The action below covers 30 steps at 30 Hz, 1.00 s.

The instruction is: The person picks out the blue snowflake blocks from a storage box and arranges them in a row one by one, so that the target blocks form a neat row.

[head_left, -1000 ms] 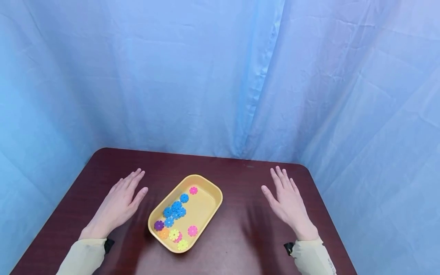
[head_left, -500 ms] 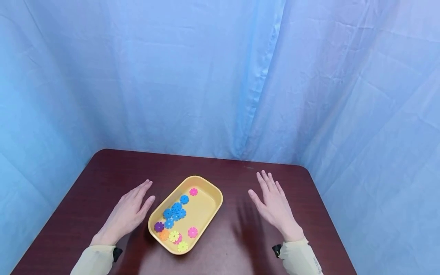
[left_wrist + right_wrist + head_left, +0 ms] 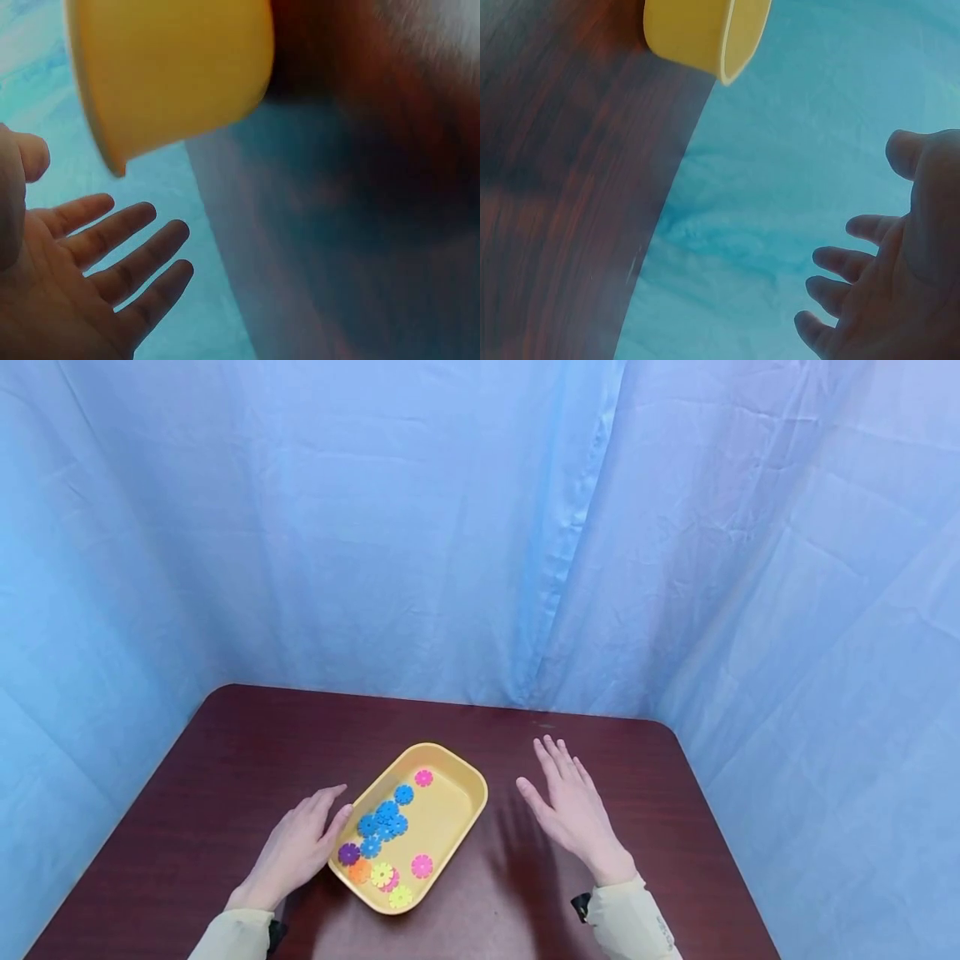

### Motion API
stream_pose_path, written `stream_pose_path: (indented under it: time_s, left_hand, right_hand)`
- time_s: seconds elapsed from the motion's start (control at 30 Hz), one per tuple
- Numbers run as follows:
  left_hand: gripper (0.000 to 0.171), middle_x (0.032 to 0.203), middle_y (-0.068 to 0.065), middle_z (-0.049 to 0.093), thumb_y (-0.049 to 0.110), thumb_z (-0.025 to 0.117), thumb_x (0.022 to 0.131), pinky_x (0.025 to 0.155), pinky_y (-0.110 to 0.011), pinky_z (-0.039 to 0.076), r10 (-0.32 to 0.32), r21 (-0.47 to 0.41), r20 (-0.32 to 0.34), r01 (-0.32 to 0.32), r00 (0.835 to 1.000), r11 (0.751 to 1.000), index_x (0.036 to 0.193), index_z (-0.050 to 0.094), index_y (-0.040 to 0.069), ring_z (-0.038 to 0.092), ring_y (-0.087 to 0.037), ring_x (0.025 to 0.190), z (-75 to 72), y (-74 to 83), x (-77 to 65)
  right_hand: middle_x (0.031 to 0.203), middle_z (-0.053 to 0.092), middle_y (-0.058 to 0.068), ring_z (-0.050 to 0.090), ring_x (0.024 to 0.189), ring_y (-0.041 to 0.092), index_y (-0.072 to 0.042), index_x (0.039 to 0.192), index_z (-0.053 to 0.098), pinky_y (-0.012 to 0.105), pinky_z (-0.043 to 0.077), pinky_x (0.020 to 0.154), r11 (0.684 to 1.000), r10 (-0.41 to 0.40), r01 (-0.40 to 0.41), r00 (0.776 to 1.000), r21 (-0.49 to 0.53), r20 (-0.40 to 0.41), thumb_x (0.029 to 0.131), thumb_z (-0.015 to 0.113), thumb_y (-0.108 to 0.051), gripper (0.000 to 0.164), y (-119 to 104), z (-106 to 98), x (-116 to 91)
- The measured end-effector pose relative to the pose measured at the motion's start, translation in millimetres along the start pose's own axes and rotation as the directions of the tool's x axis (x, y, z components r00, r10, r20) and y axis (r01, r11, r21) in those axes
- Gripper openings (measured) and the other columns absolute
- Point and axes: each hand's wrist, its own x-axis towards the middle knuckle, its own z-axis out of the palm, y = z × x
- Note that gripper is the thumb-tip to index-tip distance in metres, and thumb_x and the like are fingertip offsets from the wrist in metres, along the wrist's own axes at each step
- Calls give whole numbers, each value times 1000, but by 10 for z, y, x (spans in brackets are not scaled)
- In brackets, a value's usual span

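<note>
1. The yellow tray (image 3: 442,818) sits on the dark red-brown table (image 3: 637,768), between the two hands, turned at a slant so its far end points to the right.
2. The left hand (image 3: 296,845) is just beside the tray's left side. Its fingers are stretched out and spread, and it holds nothing.
3. The right hand (image 3: 573,814) is up over the table, to the right of the tray and apart from it. Its fingers are spread wide too, and it holds nothing.
4. Small flower-shaped pieces lie in the tray. A pile of blue pieces (image 3: 386,823) is along the left side.
5. Near the close end are a purple piece (image 3: 348,853), an orange piece (image 3: 359,872), two yellow ones and two pink ones.
6. One more pink piece (image 3: 423,778) lies near the far end.
7. A blue curtain (image 3: 375,527) hangs behind the table.
</note>
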Motion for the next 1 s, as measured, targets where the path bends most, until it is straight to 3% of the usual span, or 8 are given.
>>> stream_pose_path:
  time_s: [0.17, 0.37, 0.63, 1.0]
  left_hand:
    - [42, 128, -17, 62, 29, 57, 102, 95, -55, 46, -12, -18, -35, 11, 999, 1000, 133, 58, 1, 61, -37, 114, 110, 21, -28]
    - [35, 119, -12, 67, 27, 58, 101, 78, -55, 52, -38, -8, -74, 38, 997, 999, 129, 61, 9, 67, -34, 96, 186, 31, -67]
    - [23, 104, -5, 69, 19, 63, 97, 64, -48, 50, -53, -2, -109, 53, 993, 999, 119, 67, 12, 63, -23, 73, 235, 24, -99]
    - [25, 104, -9, 69, 9, 64, 92, 66, -47, 53, -50, -21, -138, 48, 989, 999, 117, 68, 7, 65, -24, 76, 307, 30, -82]
  right_hand:
    - [159, 34, 13, 22, 149, 29, -8, 155, 34, 50, 19, 117, 1000, -21, 21, 1000, 15, 1, 101, 47, -53, 72, -73, 100, 24]
    - [158, 35, 12, 25, 148, 28, -10, 156, 33, 50, 23, 116, 998, -35, 34, 999, 45, 26, 101, 48, -53, 72, -186, 217, 48]
    - [156, 39, 12, 32, 145, 29, -9, 154, 37, 50, 30, 113, 994, -88, 85, 995, 74, 36, 100, 50, -51, 70, -351, 417, 106]
    - [153, 42, 11, 41, 138, 29, -9, 153, 39, 46, 35, 111, 986, -126, 119, 991, 118, 51, 100, 51, -50, 67, -521, 578, 152]
